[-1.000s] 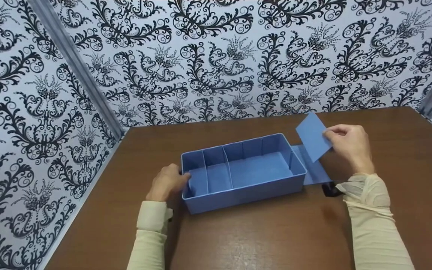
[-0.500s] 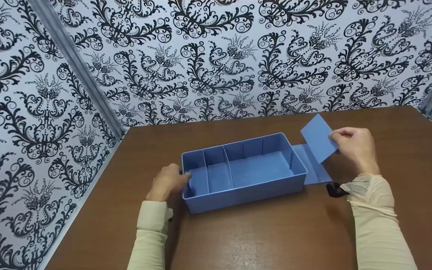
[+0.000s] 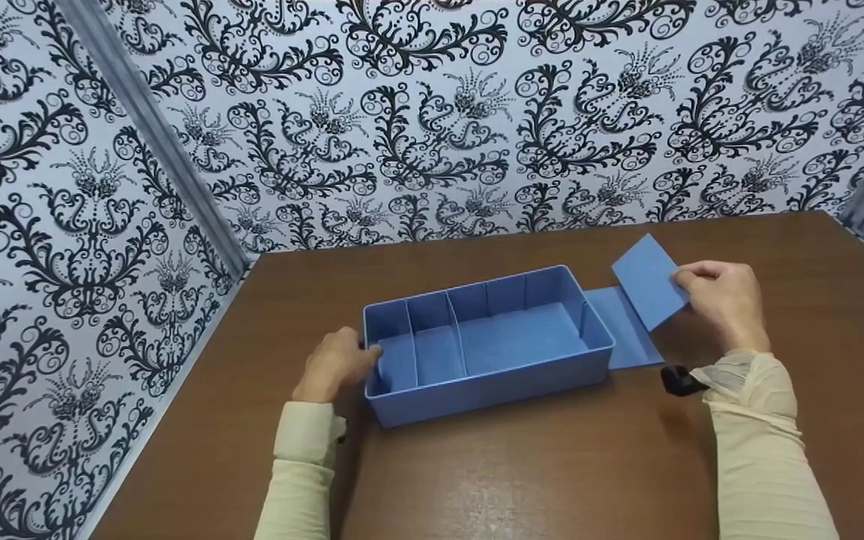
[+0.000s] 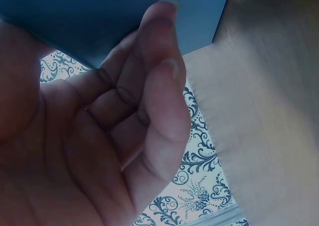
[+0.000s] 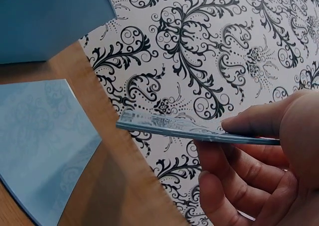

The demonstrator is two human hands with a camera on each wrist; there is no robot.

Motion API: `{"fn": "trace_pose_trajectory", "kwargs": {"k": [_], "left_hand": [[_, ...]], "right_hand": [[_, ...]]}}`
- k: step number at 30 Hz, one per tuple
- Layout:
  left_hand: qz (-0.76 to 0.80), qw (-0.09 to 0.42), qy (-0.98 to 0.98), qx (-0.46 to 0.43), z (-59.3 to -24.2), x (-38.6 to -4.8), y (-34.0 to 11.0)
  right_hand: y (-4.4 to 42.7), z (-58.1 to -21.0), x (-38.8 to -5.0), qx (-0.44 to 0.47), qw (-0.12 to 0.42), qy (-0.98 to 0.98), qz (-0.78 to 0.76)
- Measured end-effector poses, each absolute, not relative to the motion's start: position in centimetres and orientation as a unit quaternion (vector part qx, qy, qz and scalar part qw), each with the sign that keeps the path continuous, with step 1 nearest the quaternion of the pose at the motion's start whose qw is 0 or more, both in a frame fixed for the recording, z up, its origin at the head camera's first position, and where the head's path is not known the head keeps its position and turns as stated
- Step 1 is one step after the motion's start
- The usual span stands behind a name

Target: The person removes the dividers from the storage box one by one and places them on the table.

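A blue divided box [image 3: 488, 394] stands on the table, with two thin upright dividers [image 3: 456, 337] in its left half. My left hand [image 3: 336, 365] grips its left end wall, the thumb over the rim; in the left wrist view the fingers [image 4: 167, 96] curl below the blue wall [image 4: 199, 17]. Above the table to the right of the box, my right hand [image 3: 724, 296] pinches a thin blue divider panel [image 3: 648, 281] by its edge. The right wrist view shows that panel [image 5: 184, 131] edge-on between thumb and fingers. Beneath it, another flat blue panel [image 3: 627, 341] lies against the box's right end.
The brown wooden table [image 3: 522, 472] reaches back to a wall [image 3: 432, 120] with a black-and-white scroll pattern. A similar patterned wall [image 3: 42, 300] borders the left side. A black wrist camera mount [image 3: 681, 380] juts from the right sleeve near the flat panel.
My right hand has drifted right and slightly down with the pinched panel, uncovering more of the flat panel below. The left hand and the box stay nearly where they were.
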State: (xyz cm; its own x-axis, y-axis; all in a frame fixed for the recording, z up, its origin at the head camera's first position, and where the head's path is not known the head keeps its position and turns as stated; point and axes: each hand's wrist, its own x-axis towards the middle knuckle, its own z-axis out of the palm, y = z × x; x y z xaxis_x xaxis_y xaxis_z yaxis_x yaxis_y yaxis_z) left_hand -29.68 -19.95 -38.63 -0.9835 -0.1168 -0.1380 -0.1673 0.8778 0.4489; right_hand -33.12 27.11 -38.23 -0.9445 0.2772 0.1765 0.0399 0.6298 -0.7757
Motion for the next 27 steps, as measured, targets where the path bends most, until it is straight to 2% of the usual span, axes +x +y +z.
{"fn": "trace_pose_trajectory", "kwargs": {"k": [27], "left_hand": [[0.222, 0.048, 0.972, -0.065, -38.6, -29.7, -20.1]], "right_hand": [[29.2, -40.9, -33.4, -0.129, 0.064, -0.876, 0.460]]}}
